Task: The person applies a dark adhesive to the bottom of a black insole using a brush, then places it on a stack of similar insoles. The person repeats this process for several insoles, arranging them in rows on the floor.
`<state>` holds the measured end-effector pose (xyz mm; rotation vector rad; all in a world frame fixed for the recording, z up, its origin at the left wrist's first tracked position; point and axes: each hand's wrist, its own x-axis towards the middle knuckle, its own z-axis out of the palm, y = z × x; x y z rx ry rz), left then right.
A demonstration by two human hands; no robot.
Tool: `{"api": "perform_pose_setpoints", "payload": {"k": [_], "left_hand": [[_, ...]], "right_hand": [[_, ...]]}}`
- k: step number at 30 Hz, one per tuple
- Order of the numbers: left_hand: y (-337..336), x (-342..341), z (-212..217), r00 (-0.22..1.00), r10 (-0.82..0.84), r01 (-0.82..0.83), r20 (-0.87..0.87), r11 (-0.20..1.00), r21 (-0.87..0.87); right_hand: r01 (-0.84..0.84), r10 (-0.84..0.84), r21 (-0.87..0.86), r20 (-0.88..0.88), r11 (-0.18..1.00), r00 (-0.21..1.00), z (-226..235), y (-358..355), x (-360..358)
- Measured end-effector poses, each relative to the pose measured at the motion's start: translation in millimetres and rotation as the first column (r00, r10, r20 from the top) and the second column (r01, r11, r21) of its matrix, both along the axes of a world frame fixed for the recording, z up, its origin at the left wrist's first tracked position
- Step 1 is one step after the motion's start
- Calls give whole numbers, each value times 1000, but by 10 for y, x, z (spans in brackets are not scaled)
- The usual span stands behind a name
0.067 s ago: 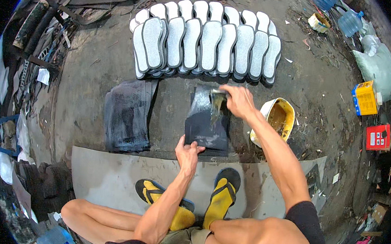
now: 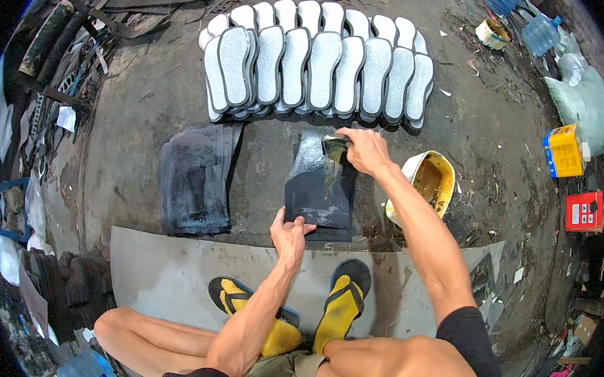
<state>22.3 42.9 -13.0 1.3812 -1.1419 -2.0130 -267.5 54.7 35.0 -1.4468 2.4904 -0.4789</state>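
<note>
Black sheets (image 2: 321,197), stacked flat on the floor, just beyond a grey mat (image 2: 187,268) and short of rows of pale soles (image 2: 325,68), between a second dark stack (image 2: 198,179) and a white tub (image 2: 409,170). Liable, as a judgement, to slide or buckle if dragged too hard under light steadying at the near edge; liable also to get smeared down the side if loaded too wet at the far right. Pointing away from the body along the long axis, one short edge nearest the mat, the other toward the soles. At the near edge, the left hand (image 2: 288,236), thumb and forefinger spread; cannot tell whether pinching anything. At the far right, the right hand (image 2: 368,151), fingers closed together, pinching a flat tool (image 2: 334,146).
</note>
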Motion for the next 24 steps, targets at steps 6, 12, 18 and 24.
{"api": "perform_pose_setpoints", "payload": {"k": [6,12,18,24], "left_hand": [[-33,150,-170,905,-204,377,375,794,-478],[-104,258,-380,932,-157,310,326,811,-495],[46,209,-246,925,-53,237,375,853,-465],[51,111,-152,928,-42,281,370,732,-621]], "right_hand": [[-222,217,-36,-117,974,969,-370,196,294],[-355,352,152,48,923,935,152,1201,1241],[41,-42,7,124,999,991,197,313,739],[-561,546,94,145,822,825,84,-202,1156]]}}
